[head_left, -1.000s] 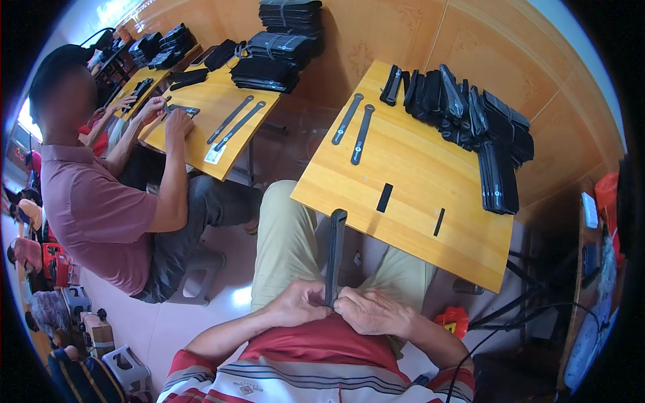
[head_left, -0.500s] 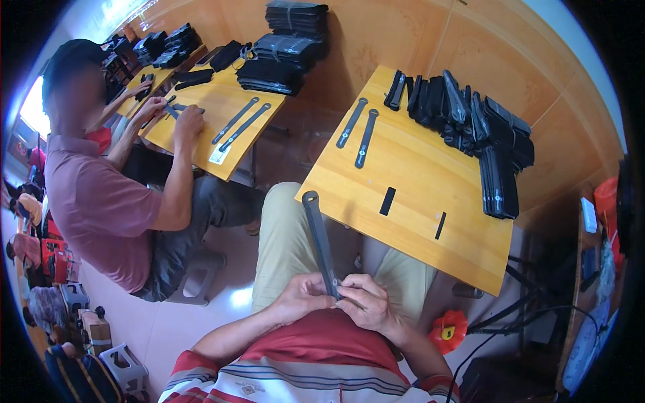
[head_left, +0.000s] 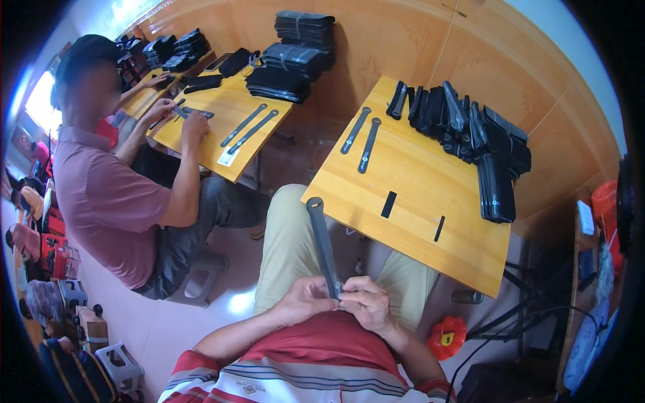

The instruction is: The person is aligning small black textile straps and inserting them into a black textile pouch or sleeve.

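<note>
A dark grey strap [head_left: 324,243] with a rounded, slotted end slants up from my lap, its slotted tip close to the table's near left corner. Around its lower end, my left hand [head_left: 304,298] is closed, with thumb and fingers pinching the strap from the left. My right hand [head_left: 367,305] pinches the same end from the right, its fingers curled together beside a small pale mark. What lies between the fingertips is partly hidden. Two similar straps, a left one [head_left: 355,131] and a right one [head_left: 369,146], lie side by side on the table [head_left: 416,174].
Two short black strips, one wider [head_left: 388,204] and one narrow [head_left: 439,228], lie on the tabletop. Bundled black straps [head_left: 497,185] are piled along its far right side. At left, a co-worker [head_left: 107,181] handles straps at another table [head_left: 201,144]. A red-orange object [head_left: 447,337] is low at right.
The whole view has shifted slightly, with the tables appearing a little lower and the co-worker farther right. Both my hands keep their pinch on the strap, the right fingers moving only a little.
</note>
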Demonstrator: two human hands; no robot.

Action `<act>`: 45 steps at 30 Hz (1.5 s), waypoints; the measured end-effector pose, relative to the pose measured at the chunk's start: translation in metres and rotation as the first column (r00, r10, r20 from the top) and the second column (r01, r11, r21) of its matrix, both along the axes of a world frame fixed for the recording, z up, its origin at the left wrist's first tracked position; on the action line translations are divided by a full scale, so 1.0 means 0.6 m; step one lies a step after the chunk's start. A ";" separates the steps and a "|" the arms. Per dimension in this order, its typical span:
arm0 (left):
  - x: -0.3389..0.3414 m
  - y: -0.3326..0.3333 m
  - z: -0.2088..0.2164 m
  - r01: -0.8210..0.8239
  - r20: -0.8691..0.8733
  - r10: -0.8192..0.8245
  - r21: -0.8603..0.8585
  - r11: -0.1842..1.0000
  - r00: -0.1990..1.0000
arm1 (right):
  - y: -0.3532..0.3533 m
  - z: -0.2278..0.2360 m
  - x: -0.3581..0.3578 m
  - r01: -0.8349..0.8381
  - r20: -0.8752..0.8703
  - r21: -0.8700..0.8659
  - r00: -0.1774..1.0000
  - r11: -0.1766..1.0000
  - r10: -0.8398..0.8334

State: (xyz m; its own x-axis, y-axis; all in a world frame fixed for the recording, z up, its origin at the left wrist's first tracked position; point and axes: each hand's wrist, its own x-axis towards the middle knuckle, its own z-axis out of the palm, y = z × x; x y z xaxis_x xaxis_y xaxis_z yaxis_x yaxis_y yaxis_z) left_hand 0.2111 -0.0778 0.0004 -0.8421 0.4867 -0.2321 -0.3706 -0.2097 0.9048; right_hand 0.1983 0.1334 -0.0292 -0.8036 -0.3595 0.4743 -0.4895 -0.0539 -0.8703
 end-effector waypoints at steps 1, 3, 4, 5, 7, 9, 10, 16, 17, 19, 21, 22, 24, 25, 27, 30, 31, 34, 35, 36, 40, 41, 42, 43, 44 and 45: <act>0.002 0.000 -0.001 -0.001 -0.002 0.001 0.000 1.000 1.000 | 0.000 0.003 0.001 -0.001 -0.002 0.000 1.000 1.000 0.001; 0.003 0.002 -0.001 -0.023 0.010 0.023 0.014 1.000 1.000 | 0.001 0.012 0.001 0.058 -0.081 0.145 0.996 0.988 -0.046; 0.002 0.003 0.003 -0.024 0.009 0.024 0.014 1.000 1.000 | 0.000 0.015 0.000 0.057 -0.082 0.145 0.996 0.988 -0.046; 0.001 0.004 0.008 -0.029 0.011 0.029 -0.001 1.000 1.000 | -0.001 0.017 -0.002 0.064 -0.078 0.147 0.996 0.987 -0.053; -0.002 0.005 0.009 -0.035 0.015 0.035 -0.017 0.999 0.999 | 0.000 0.019 -0.004 0.068 -0.071 0.149 0.996 0.987 -0.058; -0.009 0.000 0.002 0.031 -0.002 -0.031 -0.007 0.999 1.000 | 0.002 0.018 -0.011 0.045 0.003 0.162 0.999 0.986 -0.046; -0.014 -0.004 0.000 0.028 0.001 -0.028 -0.010 1.000 1.000 | -0.001 0.018 -0.017 0.041 0.005 0.159 0.999 0.986 -0.042; -0.034 -0.016 0.009 0.055 -0.010 -0.055 0.013 0.998 0.998 | -0.018 0.017 -0.036 0.067 -0.035 0.168 0.997 0.984 -0.062; -0.038 -0.015 0.021 0.029 0.020 -0.030 0.051 0.998 0.999 | -0.021 0.019 -0.040 0.102 -0.105 0.189 0.991 0.977 -0.083; -0.043 -0.011 0.020 -0.009 0.054 0.005 0.083 0.997 0.999 | -0.027 0.020 -0.046 0.128 -0.172 0.202 0.981 0.971 -0.094; -0.043 -0.008 0.007 -0.013 0.088 0.003 0.109 0.994 0.996 | -0.030 0.022 -0.051 0.197 -0.258 0.154 0.954 0.968 -0.153; -0.040 -0.008 0.005 -0.042 0.105 0.032 0.098 0.994 0.994 | -0.032 0.022 -0.051 0.188 -0.234 0.159 0.961 0.969 -0.148; -0.038 -0.011 0.004 -0.060 0.113 0.052 0.072 0.996 0.992 | -0.033 0.022 -0.051 0.166 -0.214 0.169 0.968 0.972 -0.128; -0.036 -0.013 0.004 -0.071 0.120 0.065 0.048 0.996 0.991 | -0.033 0.024 -0.052 0.151 -0.197 0.178 0.974 0.972 -0.115; -0.033 -0.020 0.001 -0.051 0.111 0.046 0.044 0.998 0.993 | -0.035 0.029 -0.049 0.138 -0.178 0.160 0.978 0.977 -0.109; -0.030 -0.024 0.014 -0.027 0.093 0.025 0.027 0.999 0.995 | -0.033 0.045 -0.046 0.142 -0.159 0.154 0.980 0.978 -0.117; -0.029 -0.025 0.022 -0.025 0.085 0.024 0.014 1.000 0.996 | -0.031 0.048 -0.047 0.157 -0.160 0.166 0.979 0.974 -0.130; -0.028 -0.039 0.039 0.117 0.093 -0.114 -0.033 0.993 0.989 | -0.017 0.050 -0.065 0.294 -0.151 0.166 0.951 0.941 -0.270; -0.024 -0.045 0.044 0.133 0.099 -0.130 -0.024 0.991 0.987 | -0.011 0.062 -0.074 0.351 -0.092 0.152 0.936 0.924 -0.340; -0.020 -0.051 0.049 0.154 0.097 -0.149 -0.051 0.987 0.984 | -0.011 0.072 -0.088 0.346 -0.187 0.126 0.929 0.930 -0.320; -0.011 -0.071 0.043 0.214 0.076 -0.208 -0.088 0.973 0.975 | -0.008 0.118 -0.120 0.174 -0.343 0.278 0.937 0.945 -0.072; -0.009 -0.077 0.048 0.212 0.128 -0.202 -0.069 0.975 0.971 | 0.010 0.114 -0.146 0.279 -0.450 0.286 0.884 0.917 -0.128; -0.009 -0.085 0.051 0.240 0.128 -0.228 -0.094 0.966 0.965 | 0.040 0.101 -0.177 0.385 -0.554 0.284 0.814 0.878 -0.178; -0.007 -0.089 0.054 0.261 0.124 -0.250 -0.080 0.962 0.960 | 0.090 0.065 -0.218 0.544 -0.218 0.159 0.834 0.824 -0.508; -0.003 -0.095 0.054 0.256 0.162 -0.241 -0.084 0.963 0.957 | 0.120 0.113 -0.266 0.675 -0.133 0.149 0.738 0.723 -0.661; -0.001 -0.100 0.055 0.253 0.197 -0.233 -0.087 0.963 0.952 | 0.142 0.159 -0.305 0.813 -0.271 0.190 0.583 0.551 -0.766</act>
State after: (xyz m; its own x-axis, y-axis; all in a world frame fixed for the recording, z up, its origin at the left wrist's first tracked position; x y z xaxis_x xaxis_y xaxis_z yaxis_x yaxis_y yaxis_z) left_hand 0.2106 -0.1377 0.0333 -0.6391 0.6342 -0.4351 -0.5599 0.0042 0.8285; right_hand 0.0152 0.2189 0.0664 -0.7585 0.2608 0.5972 -0.3323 0.6334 -0.6988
